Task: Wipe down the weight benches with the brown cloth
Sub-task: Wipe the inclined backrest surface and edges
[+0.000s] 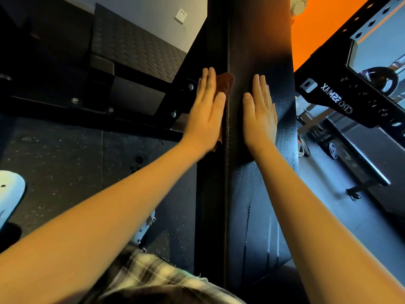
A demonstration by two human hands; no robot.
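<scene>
Left hand point(206, 113) is flat, fingers straight, pressing the brown cloth point(225, 82) against the side edge of the black weight bench point(252, 194), just left of the seam. Right hand point(260, 117) is open too, palm flat on the pad top, bracing. The risk here: that cloth is only pinned, not gripped, so one fast stroke could let it slide out and drop to the rubber floor point(87, 161). It's bunched as well, so a pass may miss strips.

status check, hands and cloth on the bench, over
Left hand flat, pressing brown cloth against bench pad left side. Right hand flat on pad top, holding nothing. No obstruction visible on the pad ahead.
</scene>
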